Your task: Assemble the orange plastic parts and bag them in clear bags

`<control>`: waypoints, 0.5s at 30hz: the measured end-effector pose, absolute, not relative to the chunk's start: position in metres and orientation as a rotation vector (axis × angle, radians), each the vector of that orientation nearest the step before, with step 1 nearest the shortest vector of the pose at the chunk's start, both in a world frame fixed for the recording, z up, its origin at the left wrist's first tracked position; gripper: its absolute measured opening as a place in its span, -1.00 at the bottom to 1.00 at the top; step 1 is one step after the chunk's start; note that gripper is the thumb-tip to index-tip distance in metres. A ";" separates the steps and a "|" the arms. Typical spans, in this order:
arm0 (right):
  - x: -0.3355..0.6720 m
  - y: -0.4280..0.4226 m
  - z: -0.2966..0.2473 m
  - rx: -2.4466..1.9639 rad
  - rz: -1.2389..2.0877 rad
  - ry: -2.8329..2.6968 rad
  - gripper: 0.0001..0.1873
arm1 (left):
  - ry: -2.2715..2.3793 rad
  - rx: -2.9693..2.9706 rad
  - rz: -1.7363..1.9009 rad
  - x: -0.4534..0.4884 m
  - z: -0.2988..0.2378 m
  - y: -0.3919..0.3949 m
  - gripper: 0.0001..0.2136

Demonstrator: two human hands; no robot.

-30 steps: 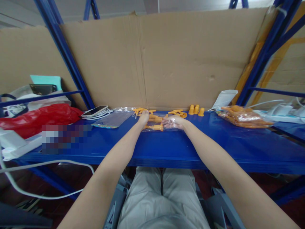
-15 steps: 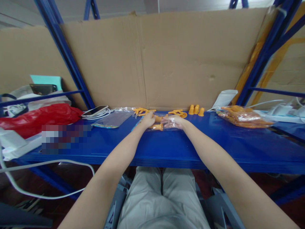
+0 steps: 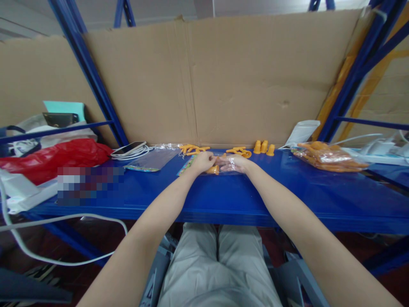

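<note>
My left hand [image 3: 203, 162] is closed, with its fingertips around an orange plastic piece that is mostly hidden by them. Facing it from the right, my right hand [image 3: 232, 163] has its fingers curled at the clear plastic bag [image 3: 227, 173], and shiny film covers part of the hand. Under my left fingers an orange cup-shaped piece [image 3: 213, 170] lies at the bag. The bag's printed colourful end [image 3: 185, 165] shows to the left of my left hand. Behind the hands lie orange branch-shaped pieces [image 3: 193, 149] and another orange branched piece [image 3: 239, 151].
Several orange cups [image 3: 263, 147] stand near the cardboard wall [image 3: 243, 76]. At right is a bag of orange parts [image 3: 326, 157]. A flat clear bag [image 3: 155, 158], a phone [image 3: 129, 148] with a white cable, and red plastic [image 3: 60, 157] are at left on the blue table [image 3: 223, 200].
My left hand has shifted right, closer to my right hand, and now covers more of the orange pieces. My right hand stays nearly in place.
</note>
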State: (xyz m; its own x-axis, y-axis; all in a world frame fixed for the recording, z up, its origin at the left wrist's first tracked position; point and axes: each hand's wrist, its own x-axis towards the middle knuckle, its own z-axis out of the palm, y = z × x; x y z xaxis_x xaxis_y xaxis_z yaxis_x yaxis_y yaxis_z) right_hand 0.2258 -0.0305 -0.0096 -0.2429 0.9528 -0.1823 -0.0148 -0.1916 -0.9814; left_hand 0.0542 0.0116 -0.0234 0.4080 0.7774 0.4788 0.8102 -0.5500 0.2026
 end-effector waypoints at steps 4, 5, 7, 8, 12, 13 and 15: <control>0.226 -0.029 -0.012 -1.184 1.532 -1.289 -0.85 | -1.576 -2.604 -0.731 0.056 -0.022 0.010 -0.79; 0.226 -0.029 -0.012 -1.181 1.528 -1.292 -0.86 | -1.603 -2.603 -0.716 0.056 -0.021 0.011 -0.79; 0.226 -0.028 -0.013 -1.177 1.521 -1.295 -0.87 | -1.642 -2.599 -0.702 0.055 -0.021 0.012 -0.79; 0.226 -0.028 -0.012 -1.174 1.523 -1.304 -0.87 | -1.656 -2.599 -0.702 0.055 -0.022 0.013 -0.79; 0.230 -0.027 -0.004 -1.225 1.459 -1.351 -0.86 | -1.710 -2.605 -0.712 0.055 -0.024 0.015 -0.79; 0.233 -0.026 -0.002 -1.269 1.392 -1.352 -0.86 | -1.721 -2.605 -0.714 0.055 -0.024 0.016 -0.78; 0.244 -0.023 0.002 -1.400 1.137 -1.331 -0.89 | -1.735 -2.603 -0.717 0.054 -0.025 0.017 -0.77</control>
State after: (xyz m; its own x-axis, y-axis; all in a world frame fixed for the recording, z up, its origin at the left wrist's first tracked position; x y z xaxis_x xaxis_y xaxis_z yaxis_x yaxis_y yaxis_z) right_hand 0.2438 -0.0231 0.0024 0.0112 0.9988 -0.0486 0.2040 -0.0499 -0.9777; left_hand 0.0542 0.0168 -0.0248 0.3163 0.8911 0.3254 0.8607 -0.4137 0.2965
